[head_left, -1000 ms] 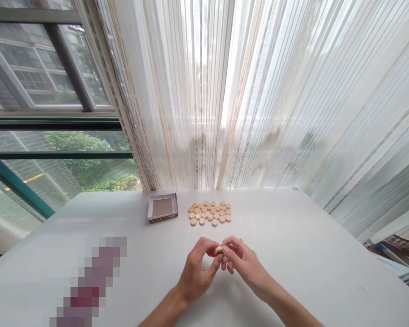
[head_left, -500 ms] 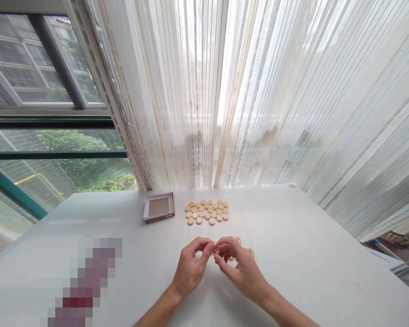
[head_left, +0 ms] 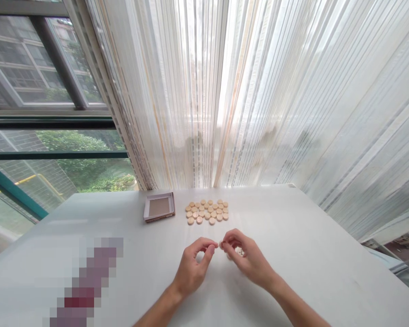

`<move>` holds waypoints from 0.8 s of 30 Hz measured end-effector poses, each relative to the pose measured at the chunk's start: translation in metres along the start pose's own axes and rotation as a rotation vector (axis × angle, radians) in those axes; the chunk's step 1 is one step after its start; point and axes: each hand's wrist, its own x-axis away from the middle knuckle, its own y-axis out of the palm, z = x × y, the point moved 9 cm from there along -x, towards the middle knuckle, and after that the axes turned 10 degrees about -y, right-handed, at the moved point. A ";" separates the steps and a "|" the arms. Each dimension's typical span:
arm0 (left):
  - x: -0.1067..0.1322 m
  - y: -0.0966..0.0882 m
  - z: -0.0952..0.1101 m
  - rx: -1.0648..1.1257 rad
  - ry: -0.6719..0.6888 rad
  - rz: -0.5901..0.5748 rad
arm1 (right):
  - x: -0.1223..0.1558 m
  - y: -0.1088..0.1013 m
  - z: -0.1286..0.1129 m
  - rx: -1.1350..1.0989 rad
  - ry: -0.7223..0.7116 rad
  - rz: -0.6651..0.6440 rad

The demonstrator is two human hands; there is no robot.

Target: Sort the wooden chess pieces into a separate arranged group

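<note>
My left hand (head_left: 191, 270) and my right hand (head_left: 247, 259) meet fingertip to fingertip over the white table (head_left: 310, 245). Both are pinched on a small round wooden disc (head_left: 220, 245), which shows only as a thin sliver between the fingers. Another disc or two (head_left: 239, 250) lie on the table, partly hidden under my right hand. Farther back lies a flat cluster of several pale wooden discs (head_left: 207, 212). Left of the cluster is a shallow open cardboard box (head_left: 159, 207).
A blurred-out dark reddish strip (head_left: 88, 281) lies on the table to the left. Sheer striped curtains (head_left: 259, 91) hang right behind the table's far edge. A window (head_left: 37, 91) is at the left, and the table's right edge (head_left: 361, 245) drops off.
The disc showed its red-marked face half a second ago and is now turned edge-on. My right hand has lifted slightly and covers the loose discs beside it. The view has hardly shifted.
</note>
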 end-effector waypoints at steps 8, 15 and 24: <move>-0.005 -0.001 -0.010 -0.043 -0.038 0.031 | -0.010 -0.090 0.056 -0.128 0.099 0.375; -0.005 -0.001 -0.010 -0.010 -0.046 0.042 | -0.010 -0.061 0.051 -0.217 0.159 0.243; -0.004 0.005 -0.007 0.050 -0.018 -0.037 | 0.006 0.023 -0.003 0.000 -0.149 -0.141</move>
